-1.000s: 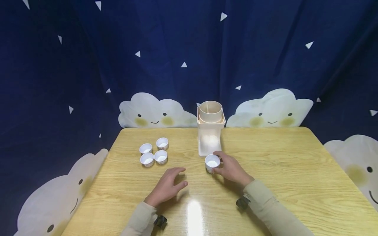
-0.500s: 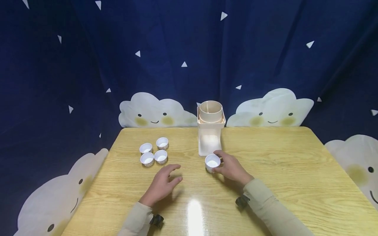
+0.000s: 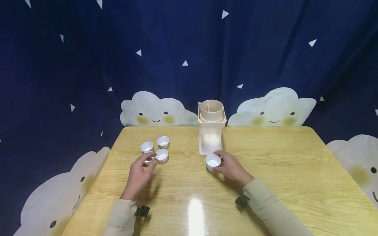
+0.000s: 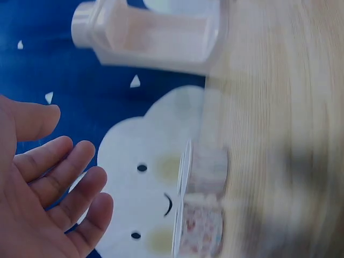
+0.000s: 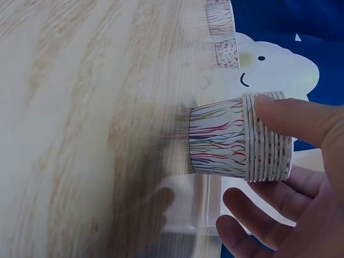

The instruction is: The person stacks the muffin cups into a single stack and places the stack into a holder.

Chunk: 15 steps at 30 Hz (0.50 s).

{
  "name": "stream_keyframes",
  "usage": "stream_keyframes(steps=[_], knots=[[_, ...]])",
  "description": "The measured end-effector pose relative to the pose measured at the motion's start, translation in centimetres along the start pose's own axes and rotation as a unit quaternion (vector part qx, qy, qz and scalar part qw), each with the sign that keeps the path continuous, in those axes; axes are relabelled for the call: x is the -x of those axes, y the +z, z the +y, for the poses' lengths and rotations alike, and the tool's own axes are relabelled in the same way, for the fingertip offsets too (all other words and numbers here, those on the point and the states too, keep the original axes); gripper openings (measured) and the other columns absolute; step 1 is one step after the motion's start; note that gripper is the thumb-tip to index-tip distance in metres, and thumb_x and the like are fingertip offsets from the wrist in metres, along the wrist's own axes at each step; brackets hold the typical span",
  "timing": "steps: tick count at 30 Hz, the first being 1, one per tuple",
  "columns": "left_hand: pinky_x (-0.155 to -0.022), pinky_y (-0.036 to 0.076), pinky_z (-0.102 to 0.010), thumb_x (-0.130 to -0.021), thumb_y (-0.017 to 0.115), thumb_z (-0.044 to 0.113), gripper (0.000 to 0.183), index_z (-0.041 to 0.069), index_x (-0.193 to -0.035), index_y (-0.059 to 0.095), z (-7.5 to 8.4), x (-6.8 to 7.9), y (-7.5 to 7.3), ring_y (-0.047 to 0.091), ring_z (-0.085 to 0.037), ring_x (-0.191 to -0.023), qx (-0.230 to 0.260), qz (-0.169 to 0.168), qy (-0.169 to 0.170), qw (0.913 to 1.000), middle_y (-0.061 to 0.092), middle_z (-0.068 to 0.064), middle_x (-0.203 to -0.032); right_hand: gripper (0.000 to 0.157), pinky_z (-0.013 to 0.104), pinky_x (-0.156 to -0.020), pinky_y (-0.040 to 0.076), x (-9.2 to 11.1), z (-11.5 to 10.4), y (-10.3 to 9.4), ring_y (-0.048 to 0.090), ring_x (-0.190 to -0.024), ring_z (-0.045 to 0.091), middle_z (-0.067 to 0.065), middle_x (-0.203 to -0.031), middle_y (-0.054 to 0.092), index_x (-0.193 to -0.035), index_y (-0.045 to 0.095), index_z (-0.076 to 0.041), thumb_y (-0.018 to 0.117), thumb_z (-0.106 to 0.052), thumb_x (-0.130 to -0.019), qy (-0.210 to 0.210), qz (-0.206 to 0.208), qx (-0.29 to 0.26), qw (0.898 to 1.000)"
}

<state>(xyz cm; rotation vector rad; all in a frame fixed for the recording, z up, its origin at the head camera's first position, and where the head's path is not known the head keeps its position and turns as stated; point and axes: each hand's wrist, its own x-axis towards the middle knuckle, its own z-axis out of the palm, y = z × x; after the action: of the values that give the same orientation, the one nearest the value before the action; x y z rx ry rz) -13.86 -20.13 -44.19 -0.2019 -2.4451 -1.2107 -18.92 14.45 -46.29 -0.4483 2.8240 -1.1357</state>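
My right hand (image 3: 231, 167) grips a stack of nested paper cups (image 5: 217, 137) by its layered rims, thumb on one side and fingers on the other. The lowest cup has wavy coloured stripes. The stack is upright, just in front of a cream plastic dispenser (image 3: 210, 141). At the left, my left hand (image 3: 138, 175) hovers over the nearest of several white paper cups (image 3: 161, 155), partly covering it in the head view. The left wrist view shows those fingers (image 4: 88, 185) apart and gently bent, holding nothing. Speckled print marks one cup (image 4: 201, 231) there.
The dispenser has an open round tube (image 3: 211, 110) at its top and stands near the back edge of the wooden table (image 3: 265, 196). A dark blue curtain (image 3: 165, 39) with white clouds hangs behind the table.
My left hand has moved left and forward, from the table's middle to over the group of cups. The right hand and its stack have stayed in place.
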Motion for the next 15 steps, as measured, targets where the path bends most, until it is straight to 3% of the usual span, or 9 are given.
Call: stream_keyframes(steps=[3, 7, 15], knots=[[-0.08, 0.054, -0.034, -0.091, 0.068, 0.009, 0.027, 0.006, -0.118, 0.068, -0.8, 0.1, -1.0, 0.064, -0.03, -0.103, -0.019, 0.006, -0.019, 0.9996, 0.07, -0.012, -0.118, 0.063, 0.042, -0.09, 0.052, 0.0, 0.0, 0.0, 0.065, -0.104, 0.027, 0.015, -0.12, 0.067, -0.131, 0.057, -0.002, 0.085, -0.016, -0.076, -0.003, -0.002, 0.002, 1.0], [-0.084, 0.052, -0.044, -0.091, 0.067, 0.01, 0.033, 0.003, -0.123, 0.065, -1.8, -0.3, -2.0, 0.062, -0.034, -0.109, -0.05, 0.005, -0.039, 0.998, 0.067, -0.017, -0.122, 0.063, 0.041, -0.089, 0.051, 0.0, -0.1, -0.1, 0.065, -0.102, 0.025, 0.014, -0.119, 0.067, -0.131, 0.057, -0.002, 0.084, -0.017, -0.076, -0.005, -0.002, 0.007, 1.0], [-0.098, 0.043, -0.054, -0.092, 0.066, 0.016, 0.047, 0.0, -0.134, 0.056, -3.1, -1.7, -2.2, 0.053, -0.042, -0.122, -0.086, -0.048, -0.096, 0.9904, 0.055, -0.024, -0.138, 0.063, 0.04, -0.089, 0.051, 0.2, -0.1, -0.3, 0.064, -0.101, 0.023, 0.014, -0.12, 0.067, -0.131, 0.058, -0.002, 0.085, -0.018, -0.076, 0.001, 0.002, 0.013, 1.0]])
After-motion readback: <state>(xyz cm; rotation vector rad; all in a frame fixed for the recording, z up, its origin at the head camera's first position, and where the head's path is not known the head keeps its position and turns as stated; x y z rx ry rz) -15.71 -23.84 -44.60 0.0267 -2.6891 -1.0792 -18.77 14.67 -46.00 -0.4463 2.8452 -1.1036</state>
